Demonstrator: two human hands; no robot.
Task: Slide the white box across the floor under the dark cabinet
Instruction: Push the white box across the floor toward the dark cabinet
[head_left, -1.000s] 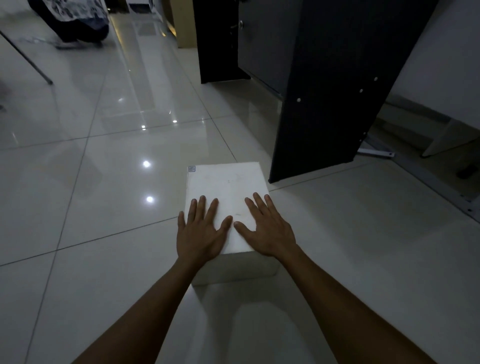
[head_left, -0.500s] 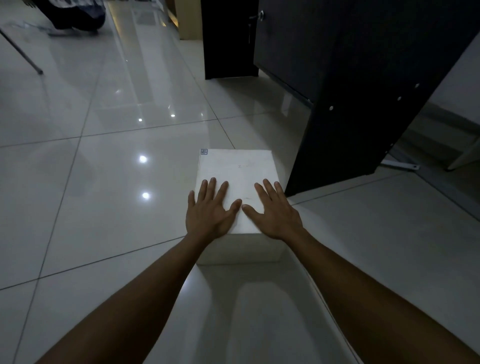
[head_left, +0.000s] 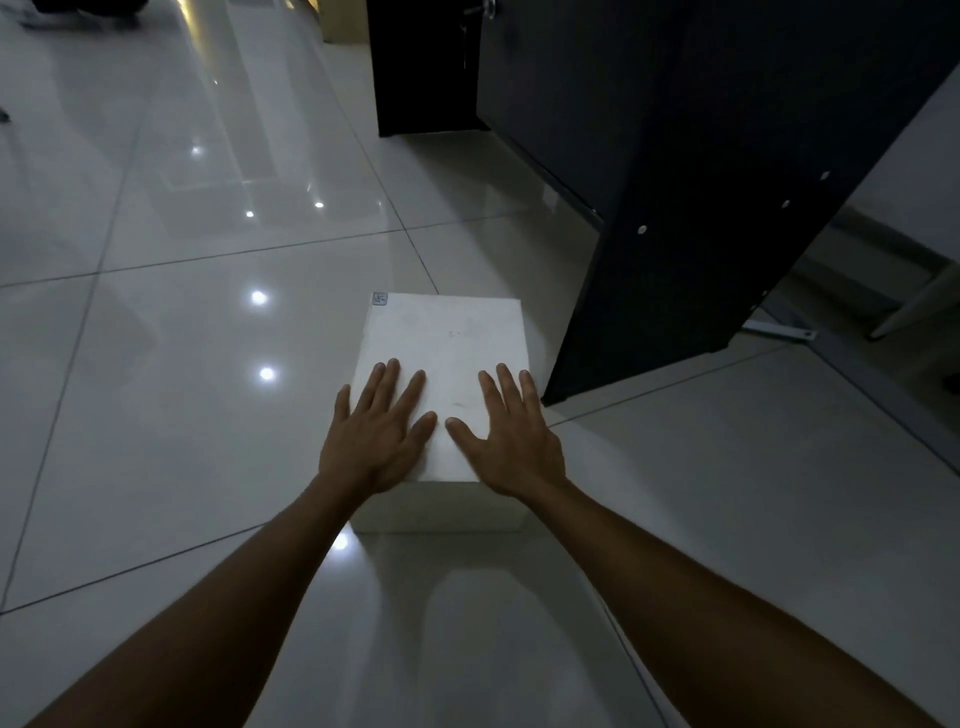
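Note:
A white box (head_left: 447, 338) sits on the glossy tiled floor, just left of the near side panel of the dark cabinet (head_left: 701, 218). Both palms lie flat on the near half of its lid. My left hand (head_left: 376, 431) covers the near left part, fingers spread, little finger over the left edge. My right hand (head_left: 511, 431) presses the near right part, fingers spread toward the cabinet. Neither hand wraps around the box. A gap shows under the cabinet's front, to the right of the box's far end.
A second dark panel (head_left: 421, 67) stands at the far side of the cabinet. Pale tiled floor (head_left: 182, 364) with light reflections stretches left. Behind the cabinet at right lie a metal floor rail (head_left: 779, 332) and a pale leg (head_left: 919, 306).
The box has slid forward along the floor with both hands flat on it, and the cabinet's side panel now lies closer alongside its right edge.

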